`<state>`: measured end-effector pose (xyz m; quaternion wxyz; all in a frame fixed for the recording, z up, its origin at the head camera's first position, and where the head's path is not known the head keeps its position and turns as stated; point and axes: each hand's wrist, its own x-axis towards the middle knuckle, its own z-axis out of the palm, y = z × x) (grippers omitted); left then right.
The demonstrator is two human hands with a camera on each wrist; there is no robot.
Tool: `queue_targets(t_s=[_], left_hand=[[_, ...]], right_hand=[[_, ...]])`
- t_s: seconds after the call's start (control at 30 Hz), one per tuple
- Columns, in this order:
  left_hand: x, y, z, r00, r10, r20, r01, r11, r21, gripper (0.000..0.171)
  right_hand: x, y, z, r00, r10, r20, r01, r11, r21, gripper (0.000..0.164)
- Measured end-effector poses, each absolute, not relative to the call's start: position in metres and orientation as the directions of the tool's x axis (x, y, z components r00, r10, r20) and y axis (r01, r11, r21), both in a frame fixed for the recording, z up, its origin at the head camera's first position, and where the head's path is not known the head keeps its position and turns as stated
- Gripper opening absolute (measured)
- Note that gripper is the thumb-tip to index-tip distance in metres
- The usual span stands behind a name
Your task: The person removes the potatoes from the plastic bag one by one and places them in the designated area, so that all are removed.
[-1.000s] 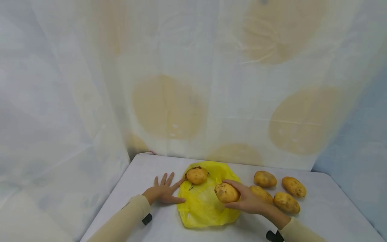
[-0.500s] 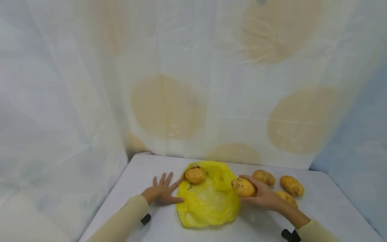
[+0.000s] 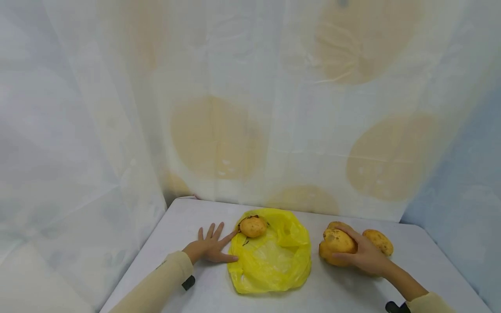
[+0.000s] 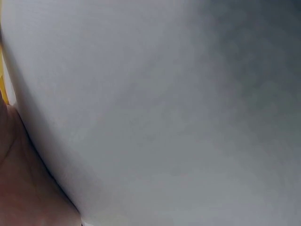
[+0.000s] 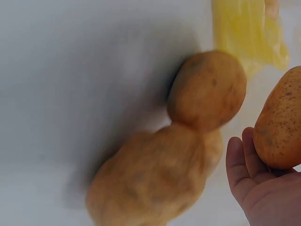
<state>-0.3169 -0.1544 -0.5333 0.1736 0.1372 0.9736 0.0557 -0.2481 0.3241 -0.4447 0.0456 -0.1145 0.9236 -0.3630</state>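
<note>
In the head view my left hand (image 3: 212, 248) lies flat on the table with spread fingers, its fingertips at the left edge of a yellow plastic bag (image 3: 270, 269). A potato (image 3: 252, 227) rests on the bag's far left part, with dark bits around it. My right hand (image 3: 368, 257) grips another potato (image 3: 341, 241) over the group at the right. In the right wrist view the held potato (image 5: 281, 122) sits against the fingers, apart from a rounded potato (image 5: 209, 89) and a lumpy one (image 5: 150, 179). The left wrist view shows only part of my left hand (image 4: 28, 183).
Under everything is a white-covered table (image 3: 207, 282). Near my right hand lie a far potato (image 3: 336, 224) and one at the right (image 3: 379, 241); my hand partly hides the group. A pale curtain (image 3: 274, 108) with tan circles hangs behind.
My right hand has carried its potato rightward, from above the bag to over the other potatoes. The left hand, the bag and the potato on it have stayed in place.
</note>
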Motion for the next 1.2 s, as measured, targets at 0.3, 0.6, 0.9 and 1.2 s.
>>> queue_targets(t_s=[0.3, 0.6, 0.9, 1.2], left_hand=[[-0.308, -0.154, -0.520, -0.884, 0.305, -0.356, 0.256, 0.950, 0.178, 0.102], [-0.305, -0.153, -0.524, -0.893, 0.296, -0.339, 0.252, 0.953, 0.167, 0.103], [-0.307, -0.149, -0.515, -0.897, 0.291, -0.333, 0.257, 0.956, 0.144, 0.101], [-0.304, -0.150, -0.518, -0.898, 0.290, -0.331, 0.258, 0.956, 0.138, 0.100]], right_hand=[[-0.250, 0.359, -0.442, -0.967, -0.223, 0.122, -0.250, 0.737, -0.628, 0.082], [-0.240, 0.390, -0.441, -0.983, -0.175, 0.050, -0.168, 0.770, -0.616, 0.083], [-0.233, 0.419, -0.448, -0.991, -0.128, 0.029, -0.122, 0.810, -0.574, 0.087], [-0.228, 0.436, -0.458, -0.994, -0.100, -0.035, -0.063, 0.826, -0.560, 0.091]])
